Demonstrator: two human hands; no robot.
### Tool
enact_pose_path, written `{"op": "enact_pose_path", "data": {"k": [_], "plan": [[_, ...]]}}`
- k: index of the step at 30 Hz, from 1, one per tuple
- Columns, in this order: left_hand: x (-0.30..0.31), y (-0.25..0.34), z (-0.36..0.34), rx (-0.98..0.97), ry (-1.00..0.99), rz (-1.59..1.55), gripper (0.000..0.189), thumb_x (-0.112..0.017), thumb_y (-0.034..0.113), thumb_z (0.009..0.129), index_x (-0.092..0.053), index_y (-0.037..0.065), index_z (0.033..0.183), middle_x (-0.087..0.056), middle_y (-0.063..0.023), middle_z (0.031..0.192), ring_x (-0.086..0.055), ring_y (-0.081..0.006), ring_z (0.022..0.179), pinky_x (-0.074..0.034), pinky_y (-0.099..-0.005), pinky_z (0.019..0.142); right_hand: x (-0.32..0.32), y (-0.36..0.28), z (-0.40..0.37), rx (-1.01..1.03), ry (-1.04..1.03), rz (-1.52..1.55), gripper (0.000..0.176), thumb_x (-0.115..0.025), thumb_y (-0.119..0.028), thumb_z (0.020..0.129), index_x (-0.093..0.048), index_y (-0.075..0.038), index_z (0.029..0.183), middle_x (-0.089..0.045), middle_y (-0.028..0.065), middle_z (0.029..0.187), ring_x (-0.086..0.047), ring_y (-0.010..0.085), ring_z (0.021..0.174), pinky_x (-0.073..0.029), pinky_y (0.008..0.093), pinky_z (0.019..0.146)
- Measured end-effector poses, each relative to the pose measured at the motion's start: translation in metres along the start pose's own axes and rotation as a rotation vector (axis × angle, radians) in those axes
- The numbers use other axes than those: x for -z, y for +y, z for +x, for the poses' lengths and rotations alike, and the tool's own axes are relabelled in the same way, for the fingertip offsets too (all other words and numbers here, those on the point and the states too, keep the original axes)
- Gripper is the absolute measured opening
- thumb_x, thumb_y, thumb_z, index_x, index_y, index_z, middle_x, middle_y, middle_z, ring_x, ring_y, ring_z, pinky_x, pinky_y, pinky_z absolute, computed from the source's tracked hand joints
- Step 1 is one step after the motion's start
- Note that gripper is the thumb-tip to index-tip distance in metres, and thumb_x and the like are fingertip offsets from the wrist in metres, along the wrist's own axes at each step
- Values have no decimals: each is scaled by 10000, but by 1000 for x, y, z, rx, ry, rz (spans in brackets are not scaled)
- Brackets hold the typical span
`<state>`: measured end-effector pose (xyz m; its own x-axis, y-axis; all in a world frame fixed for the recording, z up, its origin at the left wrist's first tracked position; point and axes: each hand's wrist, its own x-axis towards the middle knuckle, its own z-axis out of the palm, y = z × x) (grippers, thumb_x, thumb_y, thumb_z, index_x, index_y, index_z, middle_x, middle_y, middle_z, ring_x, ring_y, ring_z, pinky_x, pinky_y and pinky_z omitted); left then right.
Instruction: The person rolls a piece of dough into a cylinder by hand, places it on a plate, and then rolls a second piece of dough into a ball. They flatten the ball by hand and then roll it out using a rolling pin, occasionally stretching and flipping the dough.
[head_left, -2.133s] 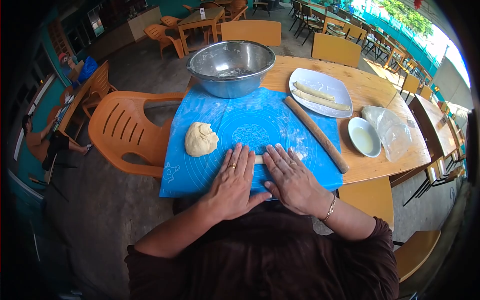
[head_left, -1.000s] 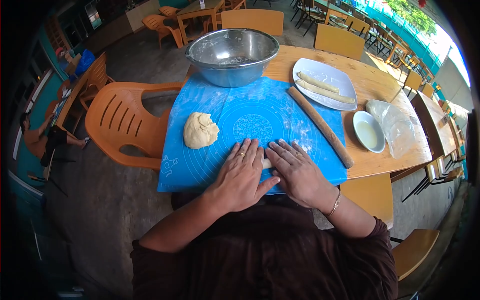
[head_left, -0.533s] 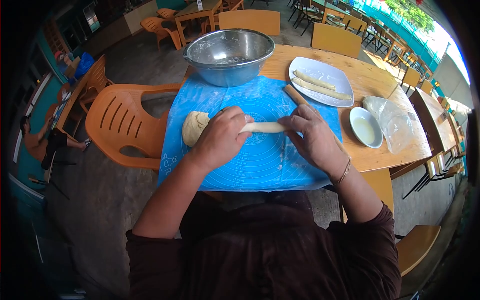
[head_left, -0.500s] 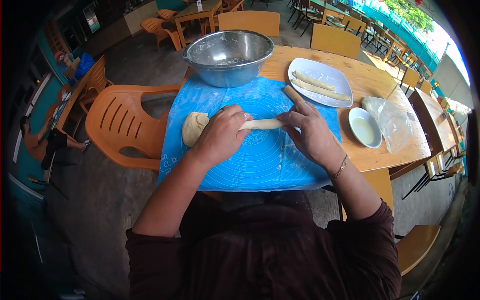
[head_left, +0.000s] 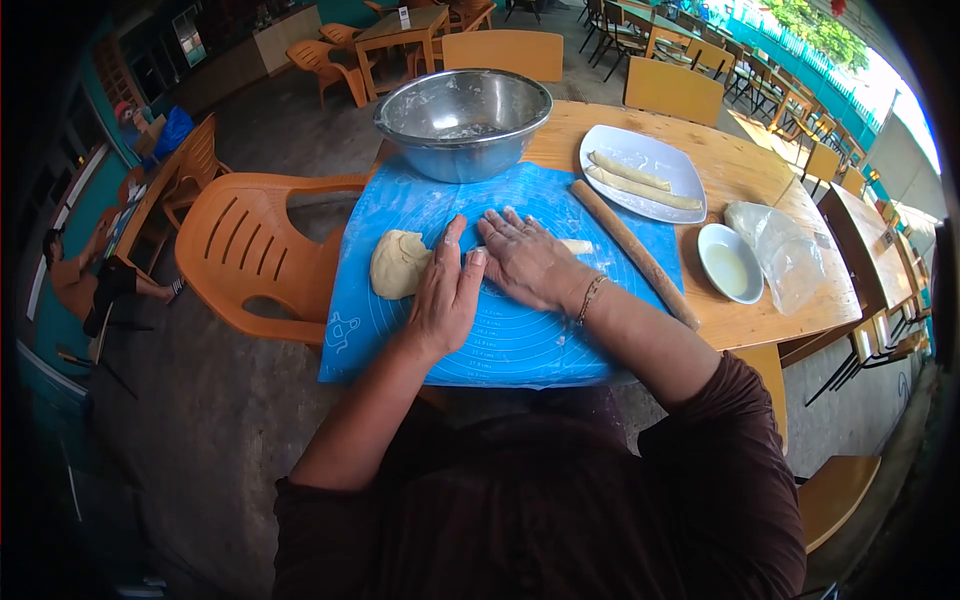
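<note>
A pale roll of dough point(head_left: 577, 246) lies on the blue pastry mat point(head_left: 480, 352), mostly hidden under my right hand point(head_left: 530, 262). That hand rests flat on it with the fingers stretched out. My left hand point(head_left: 447, 297) stands on its edge at the roll's left end, fingers straight and holding nothing. Just left of it sits a rounded lump of dough point(head_left: 398, 265). A wooden rolling pin point(head_left: 637, 254) lies slanted along the mat's right side.
A steel mixing bowl point(head_left: 463, 125) stands at the back. On the right are a white plate point(head_left: 690, 180) with two rolled dough strips point(head_left: 640, 190), a small bowl of pale liquid point(head_left: 730, 263) and a clear plastic bag point(head_left: 788, 258). An orange chair point(head_left: 255, 250) stands left; a person sits farther off.
My hands no longer grip the roll at both ends. The right hand has moved left and flattened over it; the left has opened beside it. The rolling pin is now fully uncovered.
</note>
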<state>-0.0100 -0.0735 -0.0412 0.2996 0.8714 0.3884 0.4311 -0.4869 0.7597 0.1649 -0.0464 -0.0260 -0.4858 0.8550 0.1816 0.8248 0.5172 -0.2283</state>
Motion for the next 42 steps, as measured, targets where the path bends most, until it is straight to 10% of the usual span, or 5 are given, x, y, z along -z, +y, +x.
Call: {"op": "enact_pose_path", "data": {"k": [8,18,29,42], "plan": [[7,0,-4,35,-1,-25,607,-258,380,1070,-314,-72,1471,-348,-299,1503,-316,-409,1424,-245,-445,1176,5,-56,-77,152,44,-217,801,-361,-527,1008,-286,132,1457,-288,334,1520,-259,435,1448,-200,571,1172],[14,-2,-4,-190,97,29,508,-409,264,1045,-408,-120,1376,-447,-337,1401,-390,-450,1364,-315,-468,1142,1,-46,-58,112,38,-177,682,-413,-414,1013,-316,84,1469,-293,265,1550,-248,401,1462,-164,564,1188],[3,15,13,-348,-485,521,427,-547,169,981,-517,-94,1316,-528,-255,1374,-434,-384,1358,-347,-460,1139,39,21,-100,21,20,20,483,-502,-249,994,-473,36,1383,-468,230,1446,-419,376,1370,-334,463,1145],[35,45,14,-231,-199,270,458,-461,236,1024,-522,-117,1311,-494,-289,1400,-440,-413,1349,-332,-491,1133,55,6,-101,-24,188,100,457,-511,-244,997,-510,24,1367,-470,232,1448,-376,411,1392,-257,520,1168]]}}
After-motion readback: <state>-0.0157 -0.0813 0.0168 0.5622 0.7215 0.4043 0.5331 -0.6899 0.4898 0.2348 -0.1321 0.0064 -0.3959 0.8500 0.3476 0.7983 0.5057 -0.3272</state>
